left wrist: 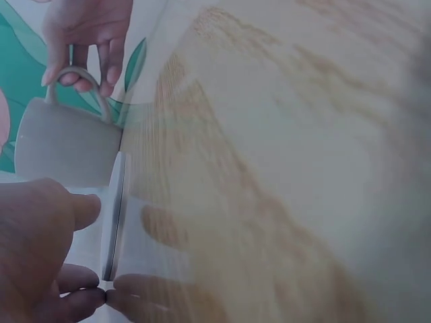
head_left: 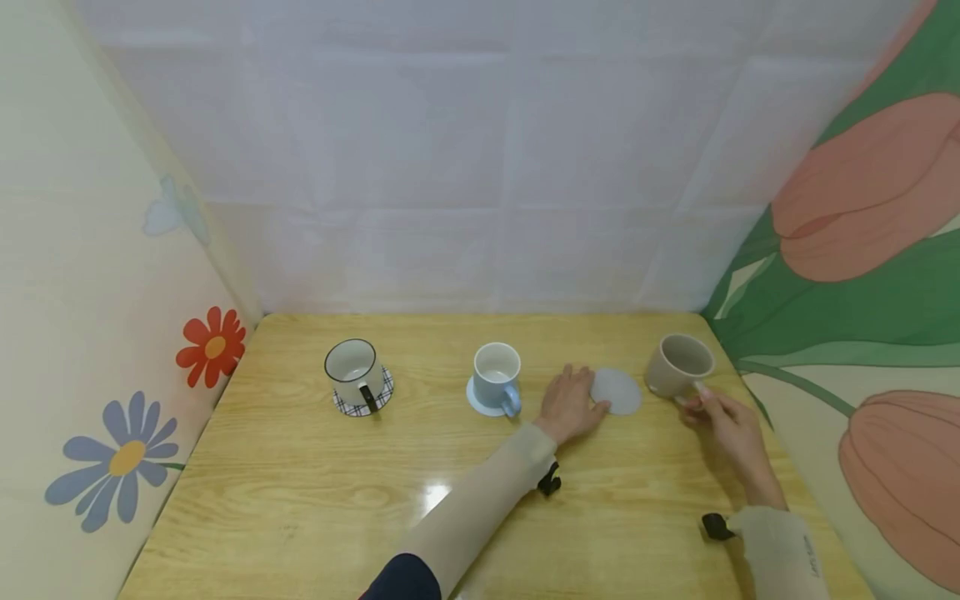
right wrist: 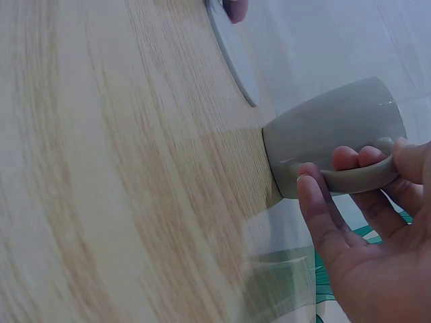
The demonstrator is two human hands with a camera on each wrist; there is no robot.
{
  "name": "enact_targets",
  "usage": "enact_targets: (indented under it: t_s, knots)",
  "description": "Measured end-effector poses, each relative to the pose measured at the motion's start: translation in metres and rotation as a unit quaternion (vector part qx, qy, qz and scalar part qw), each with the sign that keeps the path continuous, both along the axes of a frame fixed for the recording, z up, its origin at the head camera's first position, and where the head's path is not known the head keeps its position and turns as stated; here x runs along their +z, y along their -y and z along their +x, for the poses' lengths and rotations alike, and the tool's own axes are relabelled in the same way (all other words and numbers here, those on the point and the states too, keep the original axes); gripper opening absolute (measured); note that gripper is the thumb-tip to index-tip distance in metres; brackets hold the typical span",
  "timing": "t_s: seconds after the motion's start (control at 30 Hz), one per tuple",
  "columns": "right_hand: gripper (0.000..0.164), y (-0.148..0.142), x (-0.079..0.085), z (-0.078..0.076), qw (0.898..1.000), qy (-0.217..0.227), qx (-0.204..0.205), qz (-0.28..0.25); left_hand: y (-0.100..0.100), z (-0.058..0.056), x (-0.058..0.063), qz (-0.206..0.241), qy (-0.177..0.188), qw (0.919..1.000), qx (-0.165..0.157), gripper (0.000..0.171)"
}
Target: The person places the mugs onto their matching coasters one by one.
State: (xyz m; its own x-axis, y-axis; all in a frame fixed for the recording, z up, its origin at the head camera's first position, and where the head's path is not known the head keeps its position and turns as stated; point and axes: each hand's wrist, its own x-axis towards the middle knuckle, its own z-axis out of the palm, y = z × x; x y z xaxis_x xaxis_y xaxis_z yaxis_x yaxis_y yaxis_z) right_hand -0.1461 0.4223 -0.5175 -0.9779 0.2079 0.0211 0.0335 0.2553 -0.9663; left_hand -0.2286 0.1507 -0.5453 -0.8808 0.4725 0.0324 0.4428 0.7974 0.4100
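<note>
A beige-grey mug [head_left: 678, 367] stands upright at the right of the table. My right hand [head_left: 729, 429] holds its handle, with thumb and fingers about the loop in the right wrist view [right wrist: 363, 222]. Left of that mug a round pale grey coaster [head_left: 617, 392] lies flat on the table. My left hand [head_left: 570, 406] rests at the coaster's left edge, fingers extended and thumb toward its near side. In the left wrist view, thumb and fingers of the left hand [left wrist: 34, 242] are around the coaster's rim [left wrist: 113, 222]; whether every fingertip touches it I cannot tell.
A white and blue mug [head_left: 497, 379] sits on a light blue coaster [head_left: 480, 406] at the table's middle. Farther left, a white mug with a black rim [head_left: 351, 372] stands on a checked coaster [head_left: 386, 387]. White cloth [head_left: 480, 167] hangs behind the wooden table [head_left: 315, 483].
</note>
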Motion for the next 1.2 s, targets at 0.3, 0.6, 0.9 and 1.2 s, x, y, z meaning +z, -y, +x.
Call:
enact_targets:
  t_s: [0.3,0.6,0.9,1.2]
  knots:
    - [0.041,0.0038,-0.0021,-0.0039,0.998,-0.029,0.008,-0.055,0.0011,-0.0019,-0.0006,-0.043,-0.001,0.9991,-0.002,0.068]
    - [0.040,0.0057,0.0017,-0.0060,0.997,-0.010,0.015,-0.078,0.0024,-0.0015,0.0033,-0.129,-0.045,0.9907,-0.010,0.071]
    - [0.032,0.0036,0.0065,-0.0014,0.992,0.000,0.035,-0.124,-0.0033,0.0001,0.0055,-0.167,-0.071,0.9832,-0.019,0.075]
    - [0.036,0.0073,0.0033,-0.0063,0.996,-0.001,-0.011,-0.092,-0.0029,-0.0007,0.0025,-0.162,-0.071,0.9841,-0.013,0.075]
